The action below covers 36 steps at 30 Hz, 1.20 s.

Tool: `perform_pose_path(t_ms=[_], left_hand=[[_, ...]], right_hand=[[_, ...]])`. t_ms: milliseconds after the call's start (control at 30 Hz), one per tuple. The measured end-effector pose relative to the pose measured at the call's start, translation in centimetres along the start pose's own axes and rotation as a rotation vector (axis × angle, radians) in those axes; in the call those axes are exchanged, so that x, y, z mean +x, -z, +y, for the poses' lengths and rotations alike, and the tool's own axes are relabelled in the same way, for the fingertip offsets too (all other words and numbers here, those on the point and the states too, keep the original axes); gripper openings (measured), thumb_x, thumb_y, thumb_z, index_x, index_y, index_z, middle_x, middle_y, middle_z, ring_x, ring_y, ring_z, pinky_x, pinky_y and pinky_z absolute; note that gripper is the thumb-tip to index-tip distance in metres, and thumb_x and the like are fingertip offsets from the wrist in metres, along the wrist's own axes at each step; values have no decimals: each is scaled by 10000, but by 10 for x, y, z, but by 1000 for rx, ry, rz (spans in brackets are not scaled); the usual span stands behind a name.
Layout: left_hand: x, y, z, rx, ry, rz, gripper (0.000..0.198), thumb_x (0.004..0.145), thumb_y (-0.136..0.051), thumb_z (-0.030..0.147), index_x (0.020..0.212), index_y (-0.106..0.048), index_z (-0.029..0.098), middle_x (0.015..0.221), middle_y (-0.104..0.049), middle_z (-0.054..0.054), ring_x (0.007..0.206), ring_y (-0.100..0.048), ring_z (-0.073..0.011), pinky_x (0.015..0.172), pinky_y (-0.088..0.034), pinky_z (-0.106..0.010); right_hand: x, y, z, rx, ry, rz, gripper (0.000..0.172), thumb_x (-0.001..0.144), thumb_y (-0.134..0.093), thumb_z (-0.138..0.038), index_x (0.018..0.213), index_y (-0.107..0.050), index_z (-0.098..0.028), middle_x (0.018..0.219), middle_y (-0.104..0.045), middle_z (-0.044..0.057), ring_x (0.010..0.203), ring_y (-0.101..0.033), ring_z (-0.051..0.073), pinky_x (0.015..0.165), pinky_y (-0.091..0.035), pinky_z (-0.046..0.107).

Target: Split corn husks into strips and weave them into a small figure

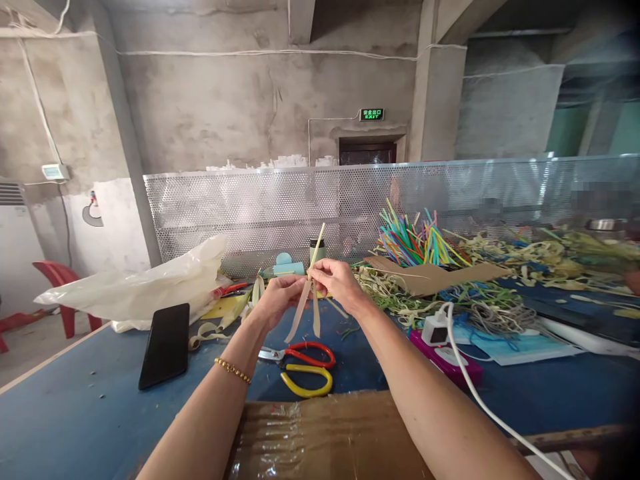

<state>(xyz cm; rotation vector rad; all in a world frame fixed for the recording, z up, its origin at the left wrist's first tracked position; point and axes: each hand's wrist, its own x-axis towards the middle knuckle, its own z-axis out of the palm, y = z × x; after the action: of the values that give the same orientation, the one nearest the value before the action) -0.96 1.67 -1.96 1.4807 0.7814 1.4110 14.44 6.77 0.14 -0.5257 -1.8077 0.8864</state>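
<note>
Both my hands are raised over the blue table (75,413) and pinch the same pale yellow strips (306,308). My left hand (279,297) grips them from the left, fingers closed. My right hand (336,281) pinches them from the right, one strip end pointing up past a small bottle (317,251). Two strip ends hang down below my fingers. Scissors with red and yellow handles (305,367) lie on the table just under my hands.
A black phone (165,344) lies at the left, beside a pale plastic bag (145,287). Colourful strips (415,240) and tangled offcuts (500,267) cover the right side. A white charger with cable (436,328) and a cardboard box (325,440) are nearby. A perforated metal screen (350,200) stands behind.
</note>
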Motion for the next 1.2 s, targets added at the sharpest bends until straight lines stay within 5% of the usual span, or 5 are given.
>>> perform_pose_path(t_ms=[233, 433, 833, 1200], left_hand=[[4, 5, -3, 127, -13, 157, 386, 670, -754, 479, 798, -692, 120, 541, -606, 5, 310, -428, -43, 320, -191, -179], [5, 5, -5, 158, -7, 196, 372, 616, -797, 441, 751, -673, 117, 422, -541, 32, 303, -487, -93, 313, -274, -188], [8, 3, -7, 148, -23, 241, 324, 614, -799, 394, 706, -648, 123, 456, -559, 25, 345, -521, -91, 340, -289, -179], [11, 6, -13, -58, 21, 179, 283, 584, -822, 307, 647, -645, 95, 490, -591, -22, 418, -510, -77, 405, -322, -192]], right_hand=[[2, -4, 5, -109, 37, -30, 236, 751, -649, -396, 729, -618, -163, 563, -553, -25, 478, -460, 91, 442, -354, 203], [5, -6, 11, -322, 120, 62, 195, 728, -672, -338, 700, -661, -145, 640, -654, 41, 582, -560, 140, 526, -397, 231], [2, -11, 10, -450, 137, 108, 203, 764, -621, -289, 608, -544, -184, 556, -590, 7, 518, -517, 126, 498, -343, 222], [2, -12, 10, -144, 41, 11, 132, 748, -600, -290, 705, -524, -190, 527, -531, -38, 438, -464, 96, 426, -362, 208]])
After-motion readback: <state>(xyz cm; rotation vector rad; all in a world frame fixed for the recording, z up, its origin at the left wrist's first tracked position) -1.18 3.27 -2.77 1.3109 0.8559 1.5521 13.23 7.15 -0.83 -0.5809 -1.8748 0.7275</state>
